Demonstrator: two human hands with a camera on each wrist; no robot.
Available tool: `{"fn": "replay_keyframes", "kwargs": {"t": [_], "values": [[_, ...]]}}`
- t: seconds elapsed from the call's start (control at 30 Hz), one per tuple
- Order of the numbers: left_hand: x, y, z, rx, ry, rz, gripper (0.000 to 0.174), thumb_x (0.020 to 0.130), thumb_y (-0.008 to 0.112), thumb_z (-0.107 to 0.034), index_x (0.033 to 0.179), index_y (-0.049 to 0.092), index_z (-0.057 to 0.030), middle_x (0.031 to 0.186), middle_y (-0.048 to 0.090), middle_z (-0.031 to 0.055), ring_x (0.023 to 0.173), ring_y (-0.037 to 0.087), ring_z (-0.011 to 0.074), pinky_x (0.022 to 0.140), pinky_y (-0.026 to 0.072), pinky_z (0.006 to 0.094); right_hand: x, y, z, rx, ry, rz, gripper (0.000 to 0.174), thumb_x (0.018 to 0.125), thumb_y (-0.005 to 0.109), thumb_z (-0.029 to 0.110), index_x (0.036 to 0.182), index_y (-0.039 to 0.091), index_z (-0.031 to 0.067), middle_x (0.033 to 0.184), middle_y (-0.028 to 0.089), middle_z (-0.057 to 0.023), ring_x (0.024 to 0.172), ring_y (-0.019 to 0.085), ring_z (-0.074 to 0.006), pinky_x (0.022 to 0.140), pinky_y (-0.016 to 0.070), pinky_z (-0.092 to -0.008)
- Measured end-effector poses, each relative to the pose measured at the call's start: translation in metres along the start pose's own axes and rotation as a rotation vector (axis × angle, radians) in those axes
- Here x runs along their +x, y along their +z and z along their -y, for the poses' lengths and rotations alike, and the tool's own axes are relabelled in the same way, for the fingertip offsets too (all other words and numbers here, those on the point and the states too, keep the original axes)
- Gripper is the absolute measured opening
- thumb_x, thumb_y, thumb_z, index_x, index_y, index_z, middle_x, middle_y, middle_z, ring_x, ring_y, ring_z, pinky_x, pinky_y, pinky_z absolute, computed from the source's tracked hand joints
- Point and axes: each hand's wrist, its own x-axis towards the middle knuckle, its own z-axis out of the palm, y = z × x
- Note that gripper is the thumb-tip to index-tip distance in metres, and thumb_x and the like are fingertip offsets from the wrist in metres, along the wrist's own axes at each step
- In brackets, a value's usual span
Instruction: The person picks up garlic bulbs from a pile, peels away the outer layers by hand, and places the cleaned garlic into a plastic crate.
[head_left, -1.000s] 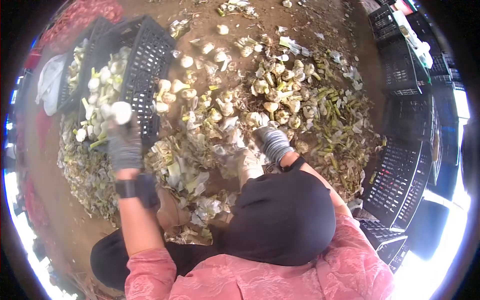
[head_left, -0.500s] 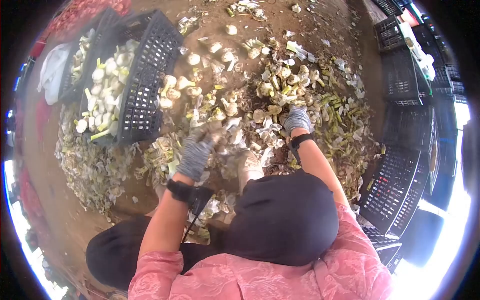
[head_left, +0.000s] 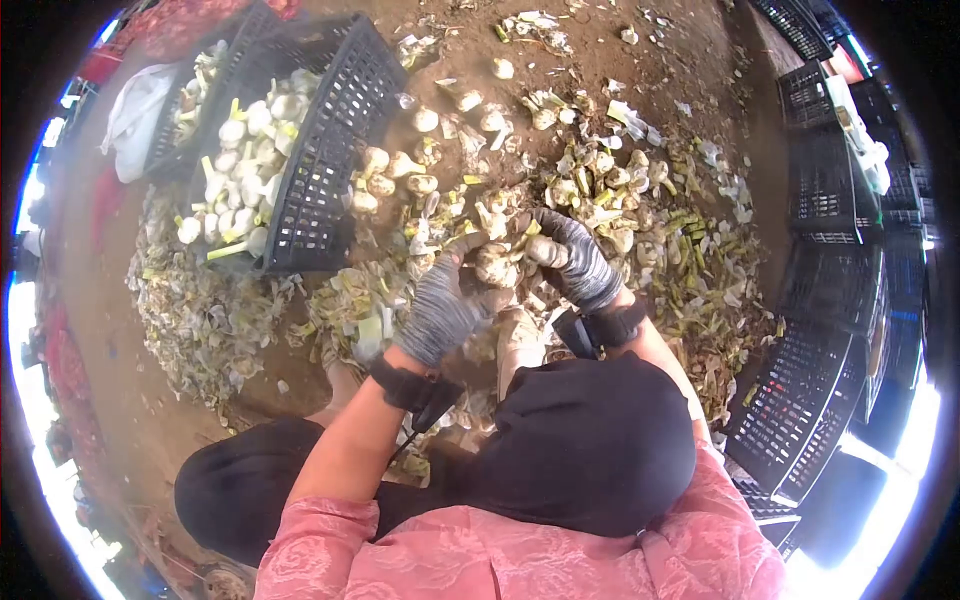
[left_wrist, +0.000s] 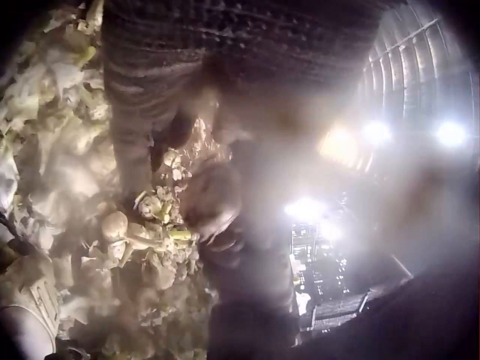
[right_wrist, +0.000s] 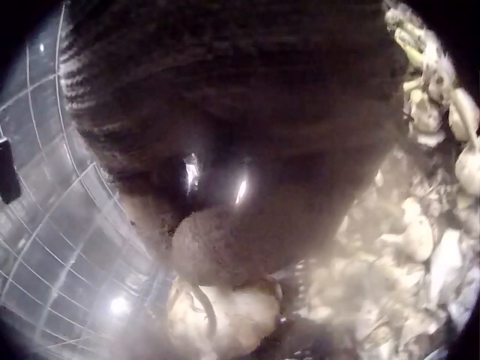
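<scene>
Between the two gloved hands is a garlic bulb [head_left: 497, 266] with dirty outer skin, held above the husk-strewn ground. The left hand [head_left: 440, 308] grips its left side, with thumb and fingers at the bulb. From the right, the right hand [head_left: 580, 262] pinches at the bulb's upper side with curled fingers. In the right wrist view the dark glove [right_wrist: 232, 150] covers most of the picture, and the pale bulb [right_wrist: 225, 319] shows below the fingertips. The left wrist view is hazy; its glove [left_wrist: 225, 52] spans the top, and the fingers' contact is partly hidden.
A black crate [head_left: 330, 150] of cleaner garlic bulbs [head_left: 245, 170] stands at the left, a white bag [head_left: 138, 120] beyond. Loose garlic [head_left: 620, 190] lies in a heap ahead, among peeled husks [head_left: 210, 310]. Black crates [head_left: 800, 400] line the right side.
The left hand came back from the crate, where it held a white bulb, to the middle. The right hand moved from the garlic heap towards the left hand, and a bulb is now between them.
</scene>
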Motion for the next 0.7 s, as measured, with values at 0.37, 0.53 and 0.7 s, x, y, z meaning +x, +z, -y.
{"fn": "replay_keyframes", "kwargs": {"t": [0.37,0.53,0.7], "values": [[-0.011,-0.006,-0.012,0.080,0.136,-0.153,0.061,0.065,0.077,-0.016,0.113,0.044,0.0022,0.104,0.052,0.0090,0.095,0.051,0.0153,0.085,0.0432,0.0293,-0.003,0.026,0.009,-0.254,-0.151,0.018,0.035,0.071,0.073,0.013,0.099,0.057,-0.0015,0.091,0.062,-0.0037,0.081,0.055,-0.0105,0.073,0.0458,-0.0271],[-0.018,-0.010,-0.017,-0.319,-0.028,-0.035,0.045,0.076,0.066,-0.019,0.111,0.047,0.0018,0.101,0.054,0.0091,0.085,0.055,0.0155,0.075,0.0493,0.0317,-0.006,0.020,0.016,-0.477,-0.050,0.068,0.030,0.074,0.070,0.012,0.099,0.058,0.0001,0.084,0.062,-0.0041,0.075,0.054,-0.0097,0.067,0.0454,-0.0264],[-0.017,-0.013,-0.013,-0.640,-0.264,-0.089,0.057,0.079,0.047,-0.053,0.102,0.055,-0.0019,0.089,0.060,0.0101,0.074,0.059,0.0182,0.063,0.0510,0.0308,-0.008,0.018,0.014,-0.457,-0.079,0.133,0.023,0.077,0.066,0.010,0.097,0.058,0.0013,0.082,0.061,-0.0028,0.073,0.054,-0.0077,0.064,0.0456,-0.0242]]}}
